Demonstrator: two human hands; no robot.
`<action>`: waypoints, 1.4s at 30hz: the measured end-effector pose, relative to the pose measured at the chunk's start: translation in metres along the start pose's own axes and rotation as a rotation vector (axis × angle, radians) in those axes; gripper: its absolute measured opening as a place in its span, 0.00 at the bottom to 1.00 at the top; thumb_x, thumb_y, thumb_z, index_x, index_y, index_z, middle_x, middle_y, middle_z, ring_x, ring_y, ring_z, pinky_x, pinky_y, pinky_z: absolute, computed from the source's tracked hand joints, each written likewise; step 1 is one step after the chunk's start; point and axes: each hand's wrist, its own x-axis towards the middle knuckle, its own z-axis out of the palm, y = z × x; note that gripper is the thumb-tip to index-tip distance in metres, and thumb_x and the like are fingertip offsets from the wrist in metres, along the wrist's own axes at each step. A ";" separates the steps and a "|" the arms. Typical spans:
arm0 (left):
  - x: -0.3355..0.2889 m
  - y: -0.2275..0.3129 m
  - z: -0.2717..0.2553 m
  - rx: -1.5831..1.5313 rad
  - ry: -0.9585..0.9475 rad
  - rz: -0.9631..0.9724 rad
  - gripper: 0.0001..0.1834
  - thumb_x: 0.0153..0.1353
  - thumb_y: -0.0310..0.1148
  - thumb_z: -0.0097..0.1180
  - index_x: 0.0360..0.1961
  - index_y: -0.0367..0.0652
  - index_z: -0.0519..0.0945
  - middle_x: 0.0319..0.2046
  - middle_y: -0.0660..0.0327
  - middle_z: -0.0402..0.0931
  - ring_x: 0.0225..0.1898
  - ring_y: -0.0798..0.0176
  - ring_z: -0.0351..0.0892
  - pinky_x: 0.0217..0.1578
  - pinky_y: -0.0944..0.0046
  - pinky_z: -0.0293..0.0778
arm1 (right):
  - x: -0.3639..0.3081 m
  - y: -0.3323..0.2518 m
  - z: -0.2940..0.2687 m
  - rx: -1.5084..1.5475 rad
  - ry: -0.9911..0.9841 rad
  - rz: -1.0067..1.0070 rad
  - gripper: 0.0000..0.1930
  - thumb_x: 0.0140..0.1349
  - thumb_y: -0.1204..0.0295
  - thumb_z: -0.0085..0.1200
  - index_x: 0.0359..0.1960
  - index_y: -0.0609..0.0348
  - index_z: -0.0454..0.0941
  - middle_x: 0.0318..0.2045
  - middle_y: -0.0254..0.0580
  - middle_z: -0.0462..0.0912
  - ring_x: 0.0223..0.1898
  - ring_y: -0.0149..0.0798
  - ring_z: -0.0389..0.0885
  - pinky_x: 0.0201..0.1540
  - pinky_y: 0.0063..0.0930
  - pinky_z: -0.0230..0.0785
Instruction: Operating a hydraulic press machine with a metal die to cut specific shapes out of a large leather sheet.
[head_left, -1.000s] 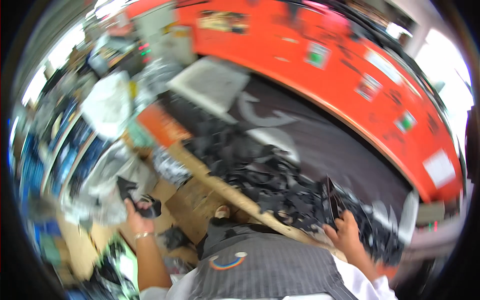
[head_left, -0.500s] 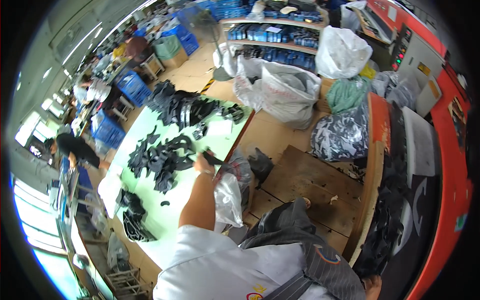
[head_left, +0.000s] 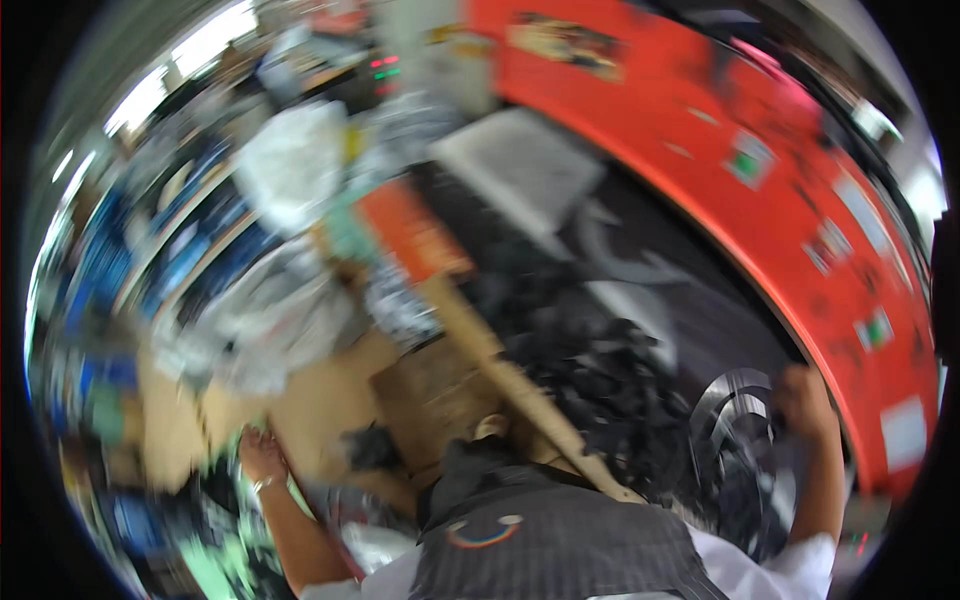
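Note:
The whole view is smeared by motion. My left hand (head_left: 262, 455), with a pale band at its wrist, is at the edge of the light green table (head_left: 205, 570). Its fingers are too blurred to show whether they grip anything. On the other side, my right hand (head_left: 803, 400) hovers over or touches the dark bed of the red machine (head_left: 680, 150); I cannot tell which. Beside that hand lies black sheet material (head_left: 740, 410) with curved pale shapes. Loose black cut pieces (head_left: 610, 390) are heaped closer to the bed's wooden edge (head_left: 510, 385).
A wooden board (head_left: 405, 390) lies on the floor between table and machine, near a dark bag (head_left: 370, 448). Large whitish sacks (head_left: 275, 310) and a white bag (head_left: 290, 165) stand farther off, before shelves of blue items (head_left: 185, 265). Black pieces lie on the table.
My view has swung right, from the table to the red machine. My right hand has come up from the lower edge over the machine bed. My left hand now appears at the table's edge.

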 end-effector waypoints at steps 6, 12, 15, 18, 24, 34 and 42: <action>-0.067 -0.042 0.433 0.615 -0.856 0.509 0.21 0.65 0.43 0.55 0.51 0.39 0.77 0.44 0.61 0.77 0.39 0.67 0.75 0.43 0.68 0.71 | 0.112 0.046 0.097 0.584 0.368 0.800 0.12 0.56 0.68 0.55 0.30 0.67 0.81 0.23 0.51 0.78 0.26 0.41 0.78 0.31 0.37 0.68; -0.282 -0.150 0.651 0.624 -1.720 1.003 0.13 0.54 0.30 0.63 0.41 0.38 0.83 0.33 0.56 0.80 0.36 0.57 0.79 0.41 0.63 0.73 | 0.189 0.082 0.145 0.529 0.463 0.998 0.11 0.52 0.66 0.55 0.29 0.61 0.83 0.28 0.55 0.82 0.34 0.55 0.82 0.39 0.43 0.72; -0.303 -0.206 0.696 0.562 -1.899 1.121 0.16 0.50 0.30 0.66 0.41 0.39 0.84 0.30 0.58 0.77 0.31 0.61 0.76 0.35 0.64 0.72 | 0.232 0.087 0.148 0.513 0.419 1.067 0.12 0.52 0.64 0.52 0.31 0.58 0.83 0.32 0.55 0.82 0.39 0.59 0.80 0.45 0.48 0.72; -0.306 -0.241 0.721 0.512 -1.962 1.301 0.18 0.47 0.30 0.67 0.42 0.38 0.84 0.30 0.57 0.77 0.32 0.57 0.76 0.36 0.61 0.72 | 0.255 0.091 0.149 0.443 0.389 1.096 0.12 0.53 0.63 0.52 0.31 0.57 0.83 0.32 0.54 0.82 0.39 0.59 0.80 0.46 0.47 0.72; -0.310 -0.262 0.745 0.618 -1.998 1.207 0.14 0.51 0.35 0.65 0.38 0.41 0.86 0.28 0.59 0.77 0.35 0.54 0.75 0.39 0.56 0.69 | 0.233 0.070 0.145 0.584 0.477 0.963 0.35 0.52 0.49 0.63 0.56 0.61 0.73 0.48 0.58 0.78 0.52 0.55 0.77 0.56 0.44 0.67; -0.315 -0.265 0.749 0.555 -2.024 1.088 0.07 0.44 0.28 0.69 0.25 0.38 0.84 0.25 0.60 0.78 0.31 0.58 0.75 0.34 0.59 0.70 | 0.218 0.047 0.174 0.273 0.455 0.875 0.37 0.54 0.53 0.63 0.61 0.61 0.68 0.61 0.55 0.70 0.61 0.52 0.69 0.67 0.47 0.51; -0.323 -0.264 0.747 0.568 -1.956 1.127 0.08 0.46 0.27 0.69 0.28 0.36 0.84 0.27 0.60 0.78 0.31 0.57 0.75 0.35 0.60 0.70 | 0.219 0.054 0.174 0.209 0.510 0.833 0.35 0.54 0.55 0.64 0.58 0.64 0.70 0.58 0.54 0.74 0.58 0.50 0.73 0.65 0.46 0.55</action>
